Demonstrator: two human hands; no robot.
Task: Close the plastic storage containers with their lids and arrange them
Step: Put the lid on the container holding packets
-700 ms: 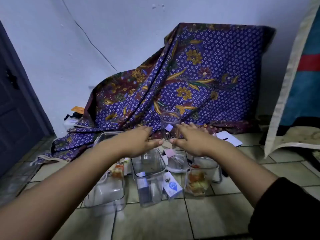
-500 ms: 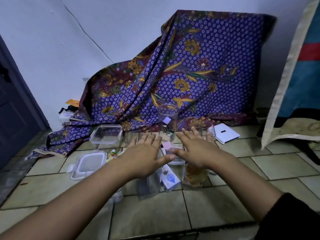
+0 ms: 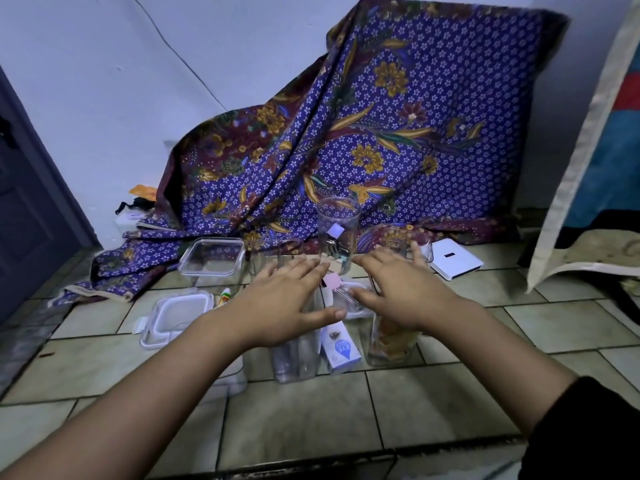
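Observation:
Several clear plastic containers stand on the tiled floor. My left hand [image 3: 284, 303] hovers flat, fingers spread, over a tall square container [image 3: 294, 358]. My right hand [image 3: 405, 289] is spread above a container with orange contents [image 3: 391, 344]. Neither hand holds anything. A tall round jar [image 3: 337, 233] with small items inside stands behind the hands. An open square container [image 3: 213, 261] sits at the back left. A white-rimmed lid [image 3: 176, 315] lies flat in front of it. A small white and blue box [image 3: 341, 351] rests between the two front containers.
A purple patterned cloth [image 3: 381, 126] drapes over something against the wall. A white flat box [image 3: 453, 258] lies at the right on the tiles. A dark door [image 3: 27, 209] is at the left, and a hanging blue and red fabric [image 3: 606, 133] at the right.
The view has tilted so the containers sit lower and farther. Both hands have spread their fingers and moved slightly apart above the containers.

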